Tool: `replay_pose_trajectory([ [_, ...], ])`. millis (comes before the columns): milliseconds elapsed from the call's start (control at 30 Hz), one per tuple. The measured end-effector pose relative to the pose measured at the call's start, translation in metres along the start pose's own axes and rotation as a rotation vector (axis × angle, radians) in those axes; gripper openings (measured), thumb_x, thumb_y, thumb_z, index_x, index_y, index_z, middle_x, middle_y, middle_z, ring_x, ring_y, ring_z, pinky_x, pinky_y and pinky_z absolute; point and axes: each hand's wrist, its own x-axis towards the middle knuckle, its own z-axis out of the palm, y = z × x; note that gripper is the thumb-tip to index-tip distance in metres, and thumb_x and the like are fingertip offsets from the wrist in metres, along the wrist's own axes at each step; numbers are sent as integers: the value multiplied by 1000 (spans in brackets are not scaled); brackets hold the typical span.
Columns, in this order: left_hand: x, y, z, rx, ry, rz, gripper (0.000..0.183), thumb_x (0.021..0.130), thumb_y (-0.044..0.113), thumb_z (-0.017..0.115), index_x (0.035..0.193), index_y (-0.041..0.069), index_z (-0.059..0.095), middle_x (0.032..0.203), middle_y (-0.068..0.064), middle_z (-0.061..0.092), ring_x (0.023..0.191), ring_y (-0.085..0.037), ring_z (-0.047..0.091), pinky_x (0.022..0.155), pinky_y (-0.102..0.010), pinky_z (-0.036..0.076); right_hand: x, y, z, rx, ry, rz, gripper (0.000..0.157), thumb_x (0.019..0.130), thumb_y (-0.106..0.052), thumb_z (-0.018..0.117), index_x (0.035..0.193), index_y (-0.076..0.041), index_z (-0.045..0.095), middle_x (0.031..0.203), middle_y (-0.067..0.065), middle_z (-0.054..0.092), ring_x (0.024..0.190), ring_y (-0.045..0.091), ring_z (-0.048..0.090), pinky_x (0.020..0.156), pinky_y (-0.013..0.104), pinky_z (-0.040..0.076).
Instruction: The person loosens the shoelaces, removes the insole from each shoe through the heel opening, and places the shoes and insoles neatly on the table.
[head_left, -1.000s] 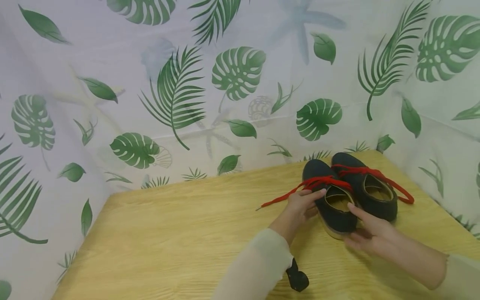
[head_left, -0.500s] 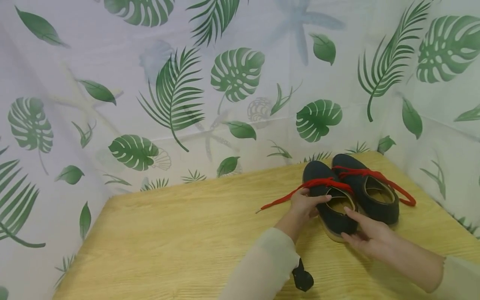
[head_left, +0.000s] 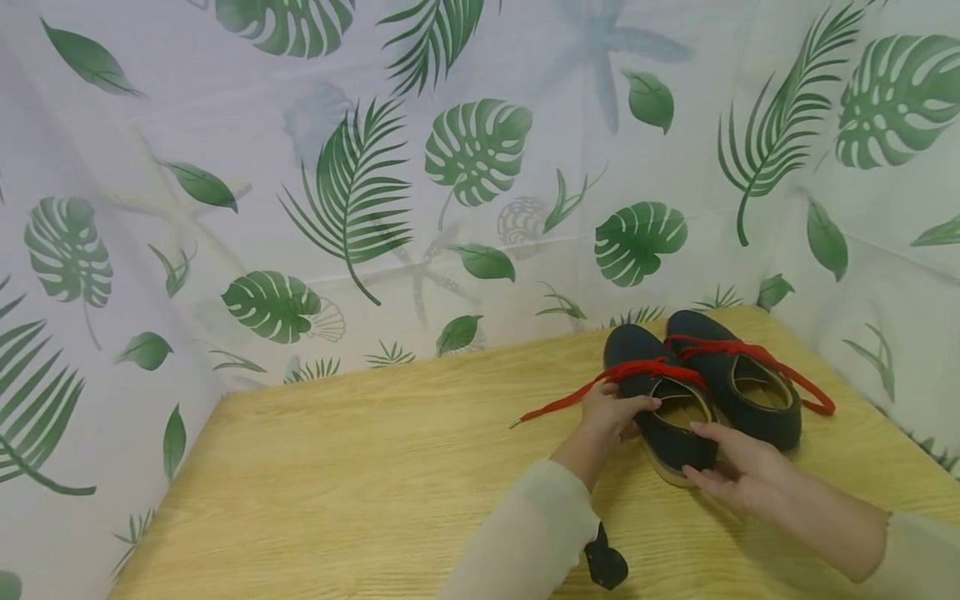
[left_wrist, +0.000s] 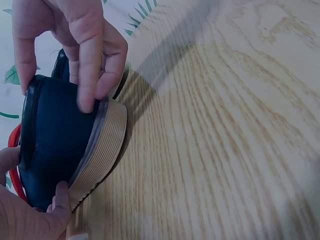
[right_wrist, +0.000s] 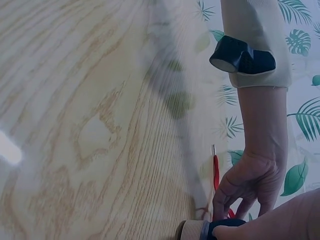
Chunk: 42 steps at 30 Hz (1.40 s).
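Observation:
A pair of dark navy shoes with red laces stands side by side at the table's right, toes pointing away. The left-hand shoe (head_left: pixel 675 442) is between both hands. My left hand (head_left: pixel 606 411) holds its left side, thumb at the opening's rim and fingers along the outer side. My right hand (head_left: pixel 750 471) grips the heel, thumb on the top rim and fingers low near the ribbed tan sole (left_wrist: pixel 105 145). The other shoe (head_left: pixel 776 423) stands just right of it, partly hidden. A red lace (head_left: pixel 558 404) trails left over the tabletop.
The wood-grain table (head_left: pixel 337 483) extends widely to the left. Behind it hangs a white leaf-print cloth (head_left: pixel 420 208), which also runs along both sides. A dark strapped device (head_left: pixel 606 567) sits on my left sleeve.
My right fingers have come up and in against the shoe's heel. The left hand has shifted slightly right along the shoe's side. Both shoes stay nearly in place.

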Motion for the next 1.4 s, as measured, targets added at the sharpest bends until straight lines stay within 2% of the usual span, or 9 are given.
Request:
replay_pose_trajectory([
  [300, -6, 0, -4, -34, 9, 9, 61, 69, -9, 77, 124, 0, 53, 123, -21, 54, 96, -30, 65, 78, -45, 56, 13, -7, -9, 1, -38, 55, 103, 92, -22, 57, 142, -28, -33, 155, 2, -21, 144, 16, -7, 109, 27, 30],
  [667, -14, -6, -10, -113, 57, 21, 68, 69, -8, 77, 130, -3, 47, 131, -27, 50, 105, -32, 63, 81, -42, 55, 6, -6, -6, -12, -51, 50, 90, 93, -17, 56, 148, -37, -13, 156, 0, -17, 144, 17, -4, 102, 31, 42],
  [800, -18, -9, -12, -137, 83, 36, 69, 69, -8, 77, 130, -4, 44, 129, -28, 51, 104, -34, 62, 79, -42, 56, 1, -5, -3, -43, -34, 18, 67, 93, -15, 57, 141, -44, 19, 156, 2, -16, 144, 18, -6, 100, 33, 44],
  [967, -25, -11, -13, -157, 126, 44, 69, 69, -7, 77, 129, -3, 43, 129, -28, 50, 112, -37, 57, 79, -42, 55, 3, -5, -6, -75, -39, 5, 28, 90, -14, 61, 107, -30, 45, 156, 5, -17, 144, 21, -7, 97, 34, 47],
  [1067, -29, -11, -14, -168, 146, 39, 67, 69, -6, 77, 127, -3, 43, 128, -27, 50, 114, -37, 55, 80, -43, 55, 6, -5, -8, -84, -28, 14, 48, 89, -15, 63, 124, -37, 40, 156, 4, -18, 145, 22, -8, 97, 34, 47],
  [1233, -35, -13, -17, -169, 171, 57, 66, 69, -6, 76, 126, -3, 43, 126, -27, 50, 112, -37, 56, 78, -43, 55, 7, -4, -8, -120, -26, 13, 94, 90, -16, 63, 150, -35, -7, 156, 6, -20, 145, 25, -8, 98, 34, 47],
  [1267, -36, -14, -18, -177, 179, 63, 66, 69, -6, 76, 126, -4, 43, 125, -26, 51, 111, -37, 57, 78, -42, 55, 6, -4, -8, -128, -31, 11, 91, 90, -17, 63, 151, -34, -3, 156, 6, -20, 145, 25, -8, 98, 34, 47],
  [1333, -39, -16, -20, -196, 204, 70, 67, 69, -6, 77, 127, -5, 44, 122, -25, 51, 109, -35, 57, 77, -41, 54, 5, -2, -8, -144, -45, 4, 62, 91, -17, 60, 145, -27, 33, 156, 8, -20, 145, 27, -8, 97, 34, 48],
  [1400, -42, -18, -21, -204, 234, 75, 68, 68, -5, 77, 128, -5, 45, 119, -23, 52, 107, -33, 57, 79, -40, 54, 4, -1, -8, -153, -56, 0, 22, 92, -17, 59, 113, -19, 65, 156, 9, -21, 145, 28, -7, 96, 34, 48],
])
